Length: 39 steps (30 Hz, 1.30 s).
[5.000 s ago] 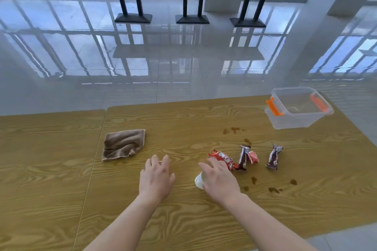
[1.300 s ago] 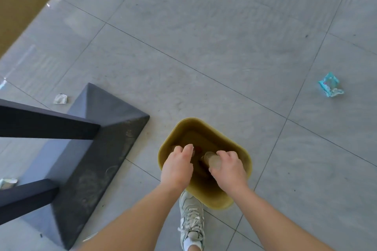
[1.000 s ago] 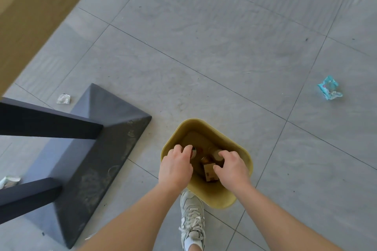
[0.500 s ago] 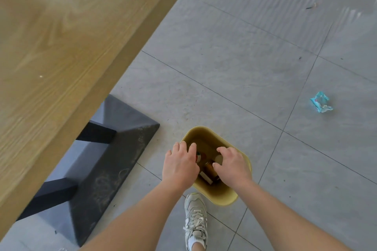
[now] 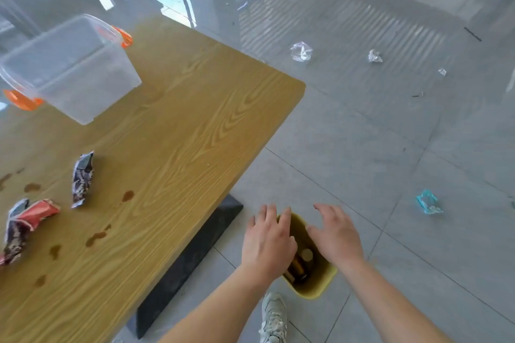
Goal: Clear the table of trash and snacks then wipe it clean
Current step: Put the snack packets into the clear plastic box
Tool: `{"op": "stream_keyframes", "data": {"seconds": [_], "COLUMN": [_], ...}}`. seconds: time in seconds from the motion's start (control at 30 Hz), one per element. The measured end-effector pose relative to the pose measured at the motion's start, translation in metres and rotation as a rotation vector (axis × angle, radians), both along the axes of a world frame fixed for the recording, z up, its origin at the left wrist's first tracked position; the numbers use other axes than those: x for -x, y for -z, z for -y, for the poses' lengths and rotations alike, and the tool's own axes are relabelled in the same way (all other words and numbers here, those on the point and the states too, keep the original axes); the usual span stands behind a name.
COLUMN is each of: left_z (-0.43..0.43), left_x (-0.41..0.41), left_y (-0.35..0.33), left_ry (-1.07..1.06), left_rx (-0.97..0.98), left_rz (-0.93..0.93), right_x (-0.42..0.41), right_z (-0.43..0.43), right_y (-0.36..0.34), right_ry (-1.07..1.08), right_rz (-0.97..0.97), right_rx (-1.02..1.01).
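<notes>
A yellow bin [image 5: 315, 285] stands on the floor by my shoe, with trash lying inside it. My left hand [image 5: 267, 242] and my right hand [image 5: 335, 234] hover over its mouth, both empty with fingers spread. On the wooden table [image 5: 178, 153] to the left lie a dark snack wrapper [image 5: 82, 178] and a red and dark wrapper pair [image 5: 22, 223] at the left edge. Brown spill stains [image 5: 96, 235] dot the tabletop near them.
A clear plastic box [image 5: 69, 69] with orange latches sits at the table's far end. The dark table base [image 5: 192, 256] lies left of the bin. Crumpled litter lies on the floor: a clear wrapper [image 5: 301, 51], a white scrap [image 5: 374, 56], a teal wrapper [image 5: 427, 202].
Both hands let go of the trash into the bin and lifted with fingers spread. My view swung up and left, bringing the tabletop, wrappers and plastic box into sight.
</notes>
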<state>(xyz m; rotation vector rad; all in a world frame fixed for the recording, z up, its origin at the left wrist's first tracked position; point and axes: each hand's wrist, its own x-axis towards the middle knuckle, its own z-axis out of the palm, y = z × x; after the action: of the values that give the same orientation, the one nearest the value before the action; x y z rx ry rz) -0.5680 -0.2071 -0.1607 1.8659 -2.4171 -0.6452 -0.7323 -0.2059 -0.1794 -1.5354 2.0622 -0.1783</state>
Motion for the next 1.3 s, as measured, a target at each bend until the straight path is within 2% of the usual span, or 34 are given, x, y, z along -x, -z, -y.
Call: {"op": "stream_keyframes", "data": {"seconds": [0.27, 0.63, 0.97, 1.3], "left_z": [-0.004, -0.041, -0.090, -0.091], "left_x": [-0.049, -0.178, -0.298, -0.424], "left_y": [-0.104, -0.187, -0.204, -0.165], "left_ry": [-0.066, -0.425, -0.726, -0.809], "left_rx": [0.188, 0.324, 0.354, 0.161], "left_rz": [0.013, 0.058, 0.095, 0.134], "right_x": [-0.046, -0.158, -0.285, -0.389], "right_z": [0.009, 0.039, 0.039, 0.055], "right_y": [-0.117, -0.193, -0.218, -0.196], "right_ry": [-0.086, -0.502, -0.795, -0.842], "right_rz": [0.052, 0.130, 0.150, 0.042], "right_rx": [0.210, 0.334, 0.352, 0.214]}}
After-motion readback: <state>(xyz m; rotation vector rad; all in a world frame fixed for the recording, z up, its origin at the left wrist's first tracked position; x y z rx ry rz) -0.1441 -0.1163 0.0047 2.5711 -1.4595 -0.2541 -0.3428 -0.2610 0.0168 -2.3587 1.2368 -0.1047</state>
